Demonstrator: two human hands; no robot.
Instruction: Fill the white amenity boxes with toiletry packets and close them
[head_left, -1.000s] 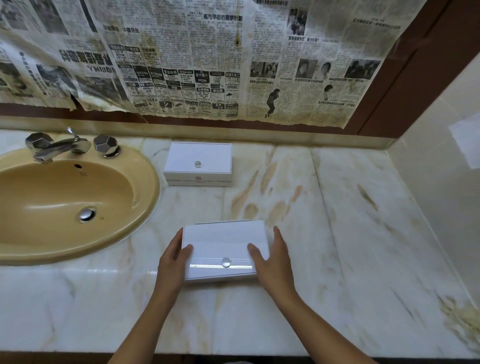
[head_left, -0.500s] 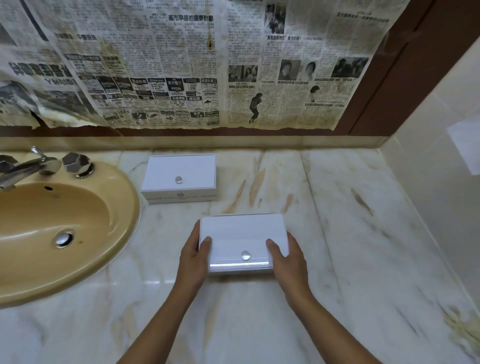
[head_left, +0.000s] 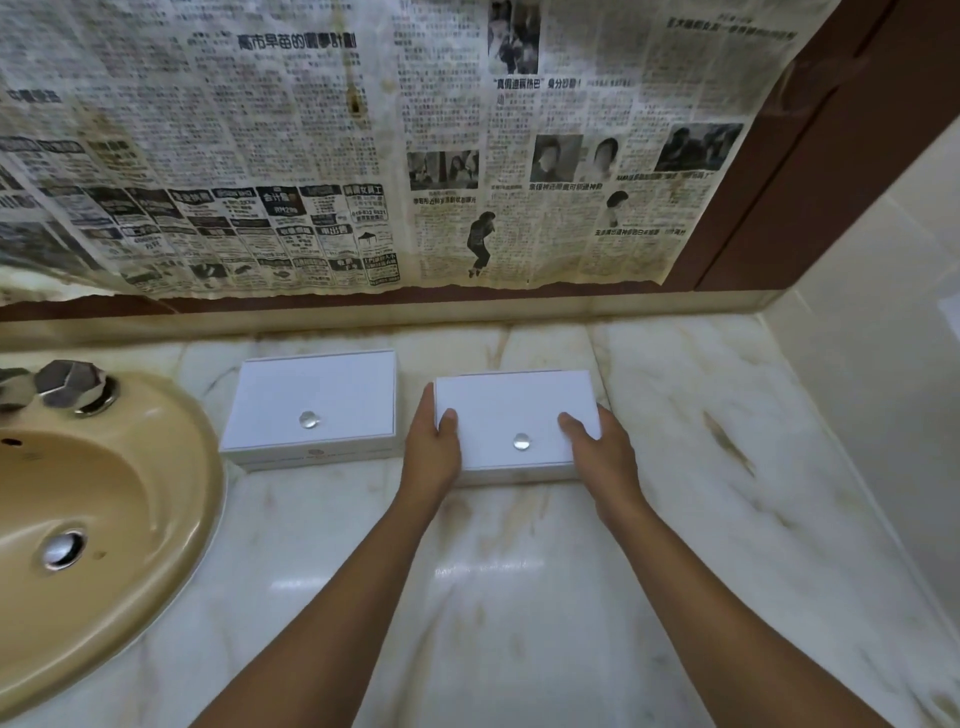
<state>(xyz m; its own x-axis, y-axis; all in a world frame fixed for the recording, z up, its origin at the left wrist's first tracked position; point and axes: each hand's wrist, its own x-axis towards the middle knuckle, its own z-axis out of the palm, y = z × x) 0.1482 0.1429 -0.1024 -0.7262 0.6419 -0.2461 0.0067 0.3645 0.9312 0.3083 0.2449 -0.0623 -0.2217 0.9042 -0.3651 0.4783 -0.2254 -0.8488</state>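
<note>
Setting the closed box beside its twin

We hold the right-hand white box (head_left: 511, 423) by its ends, left hand (head_left: 431, 452) and right hand (head_left: 602, 449), thumbs on the lid, fingers wrapped round its sides. It sits on the tabletop (head_left: 519, 571), just beside the other closed box (head_left: 314, 405); we should align the front edges, then release evenly.

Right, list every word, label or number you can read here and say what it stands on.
"高市早苗的", then blurred characters: headline on the newspaper covering the wall.
"会计", "RM": a dark advert block on that newspaper; the rest is too blurred.
Small reddish logo and print on the front of the left white box: too small to read.
Right white box, held by both hands: no text visible.
</note>
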